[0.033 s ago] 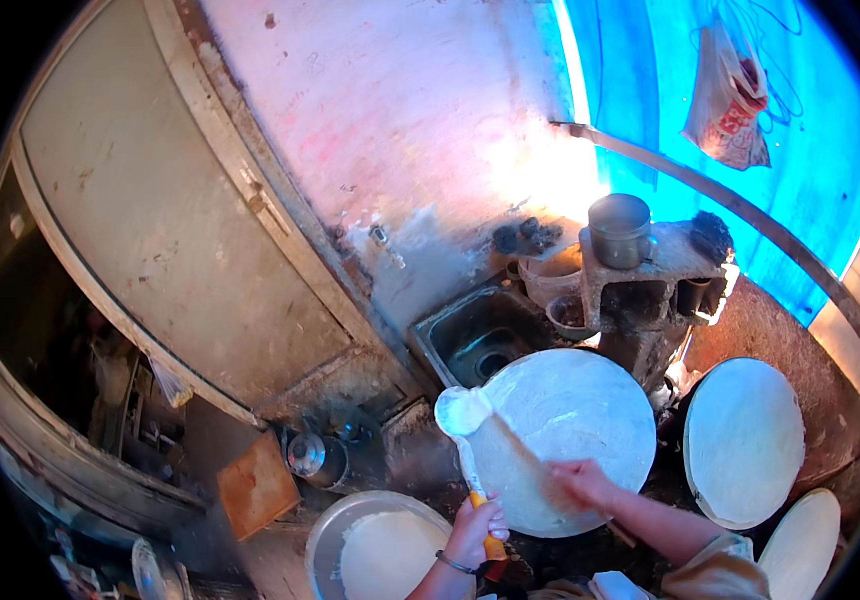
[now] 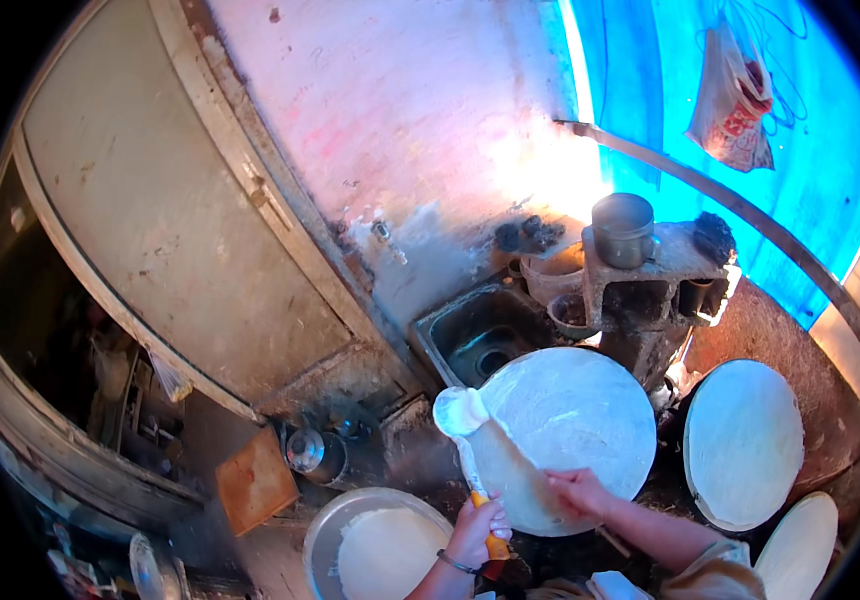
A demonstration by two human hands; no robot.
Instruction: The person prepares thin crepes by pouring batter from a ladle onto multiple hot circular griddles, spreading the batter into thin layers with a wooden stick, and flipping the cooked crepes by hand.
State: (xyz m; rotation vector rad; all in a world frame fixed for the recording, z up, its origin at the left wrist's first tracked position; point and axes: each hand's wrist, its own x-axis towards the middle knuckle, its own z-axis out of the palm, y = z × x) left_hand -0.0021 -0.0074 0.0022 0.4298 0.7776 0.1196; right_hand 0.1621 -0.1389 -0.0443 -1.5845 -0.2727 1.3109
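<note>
My left hand [image 2: 478, 531], closed, grips the yellow handle of a ladle [image 2: 462, 412]. Its whitish bowl is held at the left edge of a large round griddle [image 2: 580, 420] with a white coated surface. In my closed right hand [image 2: 578, 492] is a long, flat, brownish spatula [image 2: 520, 465], blurred along its edge. It lies slantwise over the griddle, its far end by the ladle's bowl. Below the ladle, to the left, stands a wide basin [image 2: 322, 540] of white batter [image 2: 387, 556].
Two more round white-topped plates [image 2: 745, 445] [image 2: 798, 550] stand at the right. Behind the griddle are a sink [image 2: 450, 345], a bucket [image 2: 555, 277] and a metal mug [image 2: 622, 230] on a block. A brown board [image 2: 256, 483] and a dark canister [image 2: 316, 455] lie to the left.
My right hand has shifted very slightly, and the spatula looks broader and lies at a slightly different tilt. The left hand and ladle stay nearly in place.
</note>
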